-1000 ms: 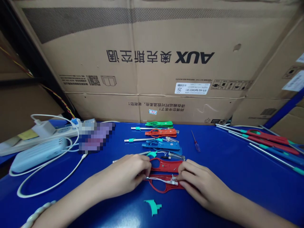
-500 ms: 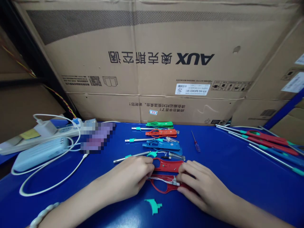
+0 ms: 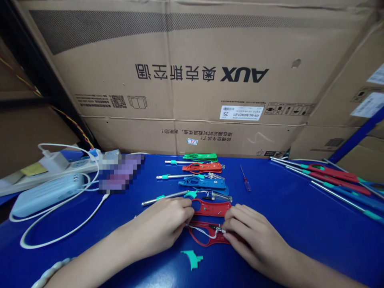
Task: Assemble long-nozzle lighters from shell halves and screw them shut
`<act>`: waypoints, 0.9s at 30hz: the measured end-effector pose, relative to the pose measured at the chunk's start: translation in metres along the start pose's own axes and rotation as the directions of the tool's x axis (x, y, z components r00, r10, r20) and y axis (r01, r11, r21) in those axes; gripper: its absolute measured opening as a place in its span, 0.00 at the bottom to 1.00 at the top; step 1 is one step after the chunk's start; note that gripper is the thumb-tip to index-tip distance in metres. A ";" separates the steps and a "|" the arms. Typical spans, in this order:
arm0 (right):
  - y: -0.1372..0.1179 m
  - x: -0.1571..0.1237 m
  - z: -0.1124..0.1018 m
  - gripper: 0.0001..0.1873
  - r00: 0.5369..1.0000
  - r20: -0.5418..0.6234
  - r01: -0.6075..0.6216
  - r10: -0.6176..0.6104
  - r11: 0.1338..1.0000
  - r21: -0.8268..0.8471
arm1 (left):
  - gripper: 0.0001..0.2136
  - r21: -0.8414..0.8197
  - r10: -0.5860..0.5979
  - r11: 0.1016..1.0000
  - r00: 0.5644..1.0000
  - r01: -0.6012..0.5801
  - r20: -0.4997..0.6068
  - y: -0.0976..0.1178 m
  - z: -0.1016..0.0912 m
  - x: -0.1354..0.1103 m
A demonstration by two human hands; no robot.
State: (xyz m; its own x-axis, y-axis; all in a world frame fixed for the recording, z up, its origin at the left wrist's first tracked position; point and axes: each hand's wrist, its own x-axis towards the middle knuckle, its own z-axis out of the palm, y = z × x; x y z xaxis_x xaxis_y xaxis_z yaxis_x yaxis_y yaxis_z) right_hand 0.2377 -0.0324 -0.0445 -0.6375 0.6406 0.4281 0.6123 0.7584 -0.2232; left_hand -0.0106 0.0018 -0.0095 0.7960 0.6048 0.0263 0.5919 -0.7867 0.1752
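An open red plastic handle shell (image 3: 207,237) lies on the blue table (image 3: 288,208), with thin white wires running across it. My left hand (image 3: 162,224) is curled, its fingertips pinched at the shell's left end. My right hand (image 3: 249,234) pinches a small clear part with the wires at the shell's right end. A second red shell half (image 3: 211,208) lies just behind, between my hands. A teal trigger piece (image 3: 192,259) lies loose in front.
Behind lie green, red and blue handle assemblies (image 3: 204,176) with metal rods, and a small red screwdriver (image 3: 246,182). Long finished tools (image 3: 336,180) lie at the right. A power strip, power bank (image 3: 45,194) and white cable sit at the left. Cardboard boxes (image 3: 192,76) wall the back.
The view has shifted slightly. My right fingers have drawn the clear part and wires a little nearer to me on the shell; my left hand stays pinched at the shell's left end.
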 end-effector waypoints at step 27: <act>-0.002 -0.001 0.005 0.08 0.997 0.066 -0.046 0.040 0.995 0.085 | 0.10 -0.024 0.015 1.000 1.000 -0.015 -0.001 0.001 0.000 -0.002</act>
State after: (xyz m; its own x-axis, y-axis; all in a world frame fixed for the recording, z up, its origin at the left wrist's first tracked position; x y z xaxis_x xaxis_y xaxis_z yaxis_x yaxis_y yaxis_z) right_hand 0.2345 -0.0339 -0.0490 -0.6421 0.6769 0.3598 0.5987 0.7360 -0.3162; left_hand -0.0111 -0.0001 -0.0089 0.8045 0.5931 0.0303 0.5768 -0.7925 0.1982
